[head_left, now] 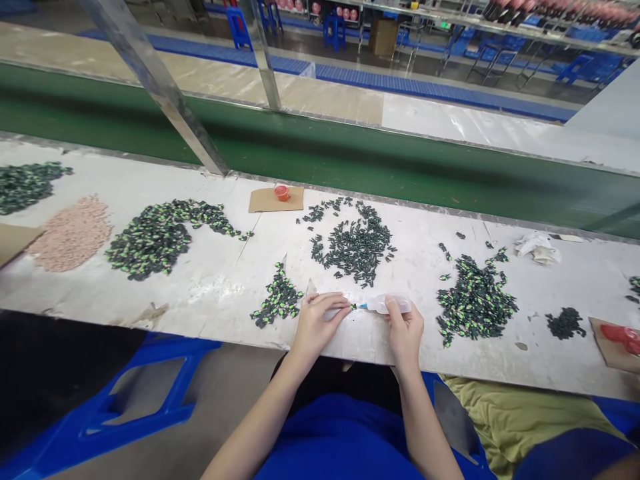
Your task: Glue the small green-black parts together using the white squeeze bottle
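Left hand [320,319] is pinching a tiny piece [353,307] and right hand [407,328] is gripping a bottle [379,305], just below centre, dark piles [477,300] are crowding both sides, and a post [154,80] is cutting across upper left.

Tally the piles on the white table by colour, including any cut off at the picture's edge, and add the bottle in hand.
Dark piles with green flecks: 5, one mostly out of frame at the right edge
Plain dark piles: 2
Pink pile: 1
Bottle: 1
Total: 9
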Motion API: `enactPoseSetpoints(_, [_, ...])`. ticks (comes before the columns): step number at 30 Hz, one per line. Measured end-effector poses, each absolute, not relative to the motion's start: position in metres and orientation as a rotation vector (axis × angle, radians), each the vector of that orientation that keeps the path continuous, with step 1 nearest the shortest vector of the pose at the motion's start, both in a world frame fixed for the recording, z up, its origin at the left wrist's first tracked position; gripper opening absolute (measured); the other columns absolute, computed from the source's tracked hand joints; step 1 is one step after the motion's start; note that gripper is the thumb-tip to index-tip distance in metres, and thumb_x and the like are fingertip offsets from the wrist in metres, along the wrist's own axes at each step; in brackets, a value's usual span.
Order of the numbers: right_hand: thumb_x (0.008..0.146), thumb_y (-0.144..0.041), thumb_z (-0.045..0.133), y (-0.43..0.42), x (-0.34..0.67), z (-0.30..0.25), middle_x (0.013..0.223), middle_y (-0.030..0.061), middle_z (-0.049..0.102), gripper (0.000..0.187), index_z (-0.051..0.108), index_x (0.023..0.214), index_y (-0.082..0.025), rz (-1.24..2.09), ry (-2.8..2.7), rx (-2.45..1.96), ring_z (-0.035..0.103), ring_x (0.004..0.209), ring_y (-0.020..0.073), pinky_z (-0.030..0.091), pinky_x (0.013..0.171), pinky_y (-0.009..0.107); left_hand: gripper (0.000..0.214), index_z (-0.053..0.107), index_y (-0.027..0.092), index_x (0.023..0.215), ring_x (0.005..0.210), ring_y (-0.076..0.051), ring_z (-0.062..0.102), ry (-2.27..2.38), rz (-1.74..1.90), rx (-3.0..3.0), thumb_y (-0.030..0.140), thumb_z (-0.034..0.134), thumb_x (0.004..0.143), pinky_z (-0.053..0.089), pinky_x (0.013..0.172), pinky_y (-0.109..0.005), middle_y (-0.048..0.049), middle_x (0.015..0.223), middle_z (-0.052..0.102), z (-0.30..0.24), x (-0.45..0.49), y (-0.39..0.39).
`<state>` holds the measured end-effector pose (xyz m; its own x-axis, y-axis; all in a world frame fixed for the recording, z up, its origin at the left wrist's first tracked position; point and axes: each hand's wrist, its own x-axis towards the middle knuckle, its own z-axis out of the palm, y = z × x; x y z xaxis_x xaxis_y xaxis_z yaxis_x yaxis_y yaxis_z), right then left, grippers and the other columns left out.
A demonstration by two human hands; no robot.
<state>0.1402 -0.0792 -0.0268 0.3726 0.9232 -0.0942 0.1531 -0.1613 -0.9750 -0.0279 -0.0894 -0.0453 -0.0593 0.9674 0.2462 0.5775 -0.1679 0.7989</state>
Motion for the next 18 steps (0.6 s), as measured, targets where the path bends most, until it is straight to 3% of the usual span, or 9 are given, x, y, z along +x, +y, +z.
enactPoseSetpoints(12, [0.070,-0.048,0.064,-0.0799,0.1376,-0.0262,0.058,-0.0013,0.058,0.032,0.058,0.064,-0.016,0.875,-1.007,-1.589,0.050,0.057,0.0148,0.041,0.056,0.027,0.004,0.069,0.023,0.077,0.090,-0.025,0.071,1.644,1.142,1.760,0.027,0.069,0.078,0.043,0.088,-0.045,-0.0017,0.081,0.076,-0.0457,-0.0275,-0.0888])
enactPoseSetpoints(18, [0.069,-0.048,0.063,-0.0797,0.1463,-0.0300,0.059,-0.0024,0.056,0.033,0.054,0.070,-0.017,0.823,-0.695,-1.444,0.049,0.050,0.0122,0.041,0.051,0.026,0.002,0.068,0.023,0.078,0.089,-0.025,0.070,1.629,1.153,1.752,0.023,0.070,0.077,0.041,0.088,-0.045,-0.0013,0.082,0.076,-0.0460,-0.0270,-0.0891])
